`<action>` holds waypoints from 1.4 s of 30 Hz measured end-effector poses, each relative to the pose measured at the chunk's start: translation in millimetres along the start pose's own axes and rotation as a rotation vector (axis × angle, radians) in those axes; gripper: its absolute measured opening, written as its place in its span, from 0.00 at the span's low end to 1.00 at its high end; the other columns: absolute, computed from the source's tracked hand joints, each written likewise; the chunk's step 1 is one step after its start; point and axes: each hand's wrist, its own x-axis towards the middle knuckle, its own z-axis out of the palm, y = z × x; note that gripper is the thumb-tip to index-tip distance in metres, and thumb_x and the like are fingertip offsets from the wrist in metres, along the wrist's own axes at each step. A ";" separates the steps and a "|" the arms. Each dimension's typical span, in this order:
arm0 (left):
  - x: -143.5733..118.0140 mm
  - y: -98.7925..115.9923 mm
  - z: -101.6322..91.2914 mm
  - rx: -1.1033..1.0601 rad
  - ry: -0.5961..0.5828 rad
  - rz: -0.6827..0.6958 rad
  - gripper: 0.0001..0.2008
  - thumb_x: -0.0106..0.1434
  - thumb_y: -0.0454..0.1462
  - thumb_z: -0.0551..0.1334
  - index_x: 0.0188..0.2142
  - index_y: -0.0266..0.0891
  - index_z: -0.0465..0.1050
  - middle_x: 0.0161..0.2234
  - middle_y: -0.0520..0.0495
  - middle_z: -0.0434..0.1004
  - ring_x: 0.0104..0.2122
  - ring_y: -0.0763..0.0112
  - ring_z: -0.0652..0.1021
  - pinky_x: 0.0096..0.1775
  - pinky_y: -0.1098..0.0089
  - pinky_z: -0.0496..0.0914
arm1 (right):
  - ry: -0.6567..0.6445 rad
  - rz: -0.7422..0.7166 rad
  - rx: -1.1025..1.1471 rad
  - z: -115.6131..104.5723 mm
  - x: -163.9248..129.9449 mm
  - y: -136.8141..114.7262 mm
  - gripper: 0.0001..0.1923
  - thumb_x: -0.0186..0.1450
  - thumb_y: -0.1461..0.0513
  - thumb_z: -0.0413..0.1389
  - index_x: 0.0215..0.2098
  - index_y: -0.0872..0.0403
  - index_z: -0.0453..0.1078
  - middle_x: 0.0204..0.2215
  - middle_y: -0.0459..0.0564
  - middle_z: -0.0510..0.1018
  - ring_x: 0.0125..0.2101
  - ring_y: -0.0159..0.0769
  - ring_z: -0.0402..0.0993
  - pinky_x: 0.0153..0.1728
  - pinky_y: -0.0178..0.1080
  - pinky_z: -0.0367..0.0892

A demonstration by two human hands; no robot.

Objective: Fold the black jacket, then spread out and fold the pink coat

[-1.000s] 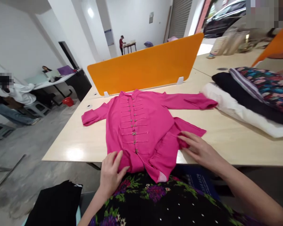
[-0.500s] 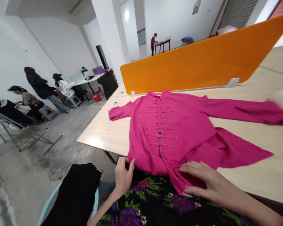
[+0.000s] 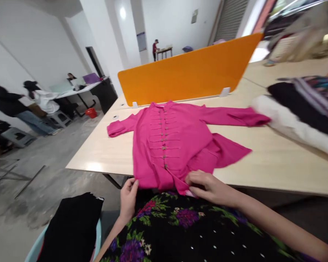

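Note:
A bright pink long-sleeved shirt (image 3: 191,127) with rows of dark buttons lies front up across the table, its collar away from me and its hem hanging over the near edge. My left hand (image 3: 128,198) pinches the hem at its left corner, thumb against fingers. Farther right, my right hand (image 3: 205,185) grips the lower front edge of the shirt, its fingers curled over the cloth. The shirt's right side is folded, with a pointed flap spread out on the tabletop. One sleeve stretches far to the right, the other is short and bent at the left.
An orange divider (image 3: 186,76) stands along the table's far side. Piled clothes (image 3: 311,109) lie at the right of the pale table (image 3: 262,163). A light blue tub (image 3: 98,233) with black cloth (image 3: 71,225) sits at my lower left. Several people work in the background.
The view has swung right, bringing the clothes pile into sight. My right hand has closed from a looser, spread pose onto the shirt's edge, and my left fingers have closed on the hem.

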 end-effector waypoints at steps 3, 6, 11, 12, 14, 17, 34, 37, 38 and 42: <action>-1.0 1.2 -10.2 -0.080 0.048 -0.001 0.18 0.55 0.49 0.65 0.36 0.38 0.71 0.31 0.51 0.75 0.31 0.72 0.73 0.34 0.73 0.68 | 0.067 0.039 0.274 -9.7 -7.0 -2.4 0.14 0.67 0.54 0.50 0.30 0.55 0.67 0.28 0.49 0.73 0.29 0.32 0.67 0.33 0.35 0.62; 4.3 -3.7 -18.5 -0.052 0.113 -0.038 0.19 0.54 0.50 0.65 0.36 0.39 0.69 0.30 0.52 0.73 0.30 0.72 0.73 0.34 0.73 0.68 | 0.129 0.060 0.467 -12.7 -12.2 1.0 0.14 0.66 0.54 0.52 0.32 0.57 0.69 0.31 0.50 0.74 0.31 0.33 0.69 0.33 0.35 0.64; 13.8 -9.0 -23.1 0.174 0.152 0.013 0.18 0.54 0.50 0.62 0.35 0.39 0.67 0.28 0.53 0.71 0.28 0.71 0.72 0.31 0.71 0.67 | 0.128 0.019 0.478 -3.4 -6.2 5.3 0.11 0.65 0.56 0.53 0.32 0.57 0.68 0.33 0.51 0.74 0.34 0.34 0.70 0.36 0.36 0.65; 13.6 -6.9 -22.7 0.271 0.167 0.071 0.17 0.56 0.50 0.61 0.35 0.39 0.67 0.28 0.52 0.71 0.29 0.70 0.73 0.32 0.70 0.67 | 0.108 -0.006 0.437 -0.4 -2.6 4.4 0.10 0.65 0.57 0.53 0.32 0.57 0.68 0.33 0.51 0.74 0.34 0.34 0.70 0.36 0.36 0.66; 10.3 0.1 -20.0 0.500 0.224 0.262 0.14 0.59 0.47 0.59 0.36 0.39 0.67 0.32 0.49 0.71 0.33 0.66 0.73 0.36 0.66 0.68 | 0.036 -0.061 0.319 5.8 5.7 1.6 0.09 0.65 0.59 0.52 0.32 0.56 0.68 0.33 0.51 0.74 0.34 0.33 0.70 0.37 0.37 0.66; 1.9 12.4 -10.9 0.745 0.204 0.673 0.07 0.63 0.41 0.59 0.35 0.40 0.68 0.34 0.46 0.72 0.37 0.65 0.73 0.42 0.63 0.67 | -0.097 -0.110 0.150 12.2 16.3 -1.6 0.07 0.65 0.62 0.51 0.34 0.55 0.70 0.34 0.51 0.75 0.34 0.34 0.71 0.38 0.37 0.67; 32.7 49.7 78.8 1.076 -0.793 1.176 0.33 0.58 0.32 0.61 0.62 0.51 0.61 0.62 0.43 0.62 0.63 0.52 0.59 0.59 0.49 0.58 | 0.440 0.364 -0.721 -51.8 -44.4 93.1 0.14 0.63 0.68 0.49 0.44 0.55 0.73 0.52 0.59 0.72 0.55 0.47 0.64 0.53 0.50 0.61; 49.1 53.9 88.6 0.894 -0.841 0.882 0.28 0.58 0.33 0.59 0.59 0.50 0.66 0.59 0.44 0.67 0.60 0.54 0.65 0.59 0.50 0.60 | 0.463 0.366 -0.541 -54.3 -43.2 74.7 0.11 0.67 0.65 0.47 0.34 0.56 0.71 0.38 0.56 0.77 0.47 0.44 0.69 0.50 0.48 0.61; 55.4 55.4 89.8 0.781 -0.834 0.745 0.25 0.60 0.34 0.58 0.57 0.48 0.68 0.57 0.45 0.70 0.58 0.56 0.67 0.59 0.52 0.61 | 0.444 0.351 -0.383 -53.9 -45.9 65.1 0.12 0.68 0.62 0.47 0.33 0.56 0.70 0.34 0.53 0.76 0.42 0.41 0.70 0.47 0.45 0.63; 78.0 62.0 91.6 0.276 -0.518 0.175 0.21 0.62 0.48 0.58 0.47 0.38 0.76 0.45 0.40 0.79 0.51 0.53 0.75 0.54 0.55 0.68 | 0.291 0.287 0.504 -42.1 -69.5 32.0 0.17 0.67 0.50 0.50 0.34 0.57 0.68 0.25 0.45 0.70 0.25 0.29 0.65 0.30 0.34 0.62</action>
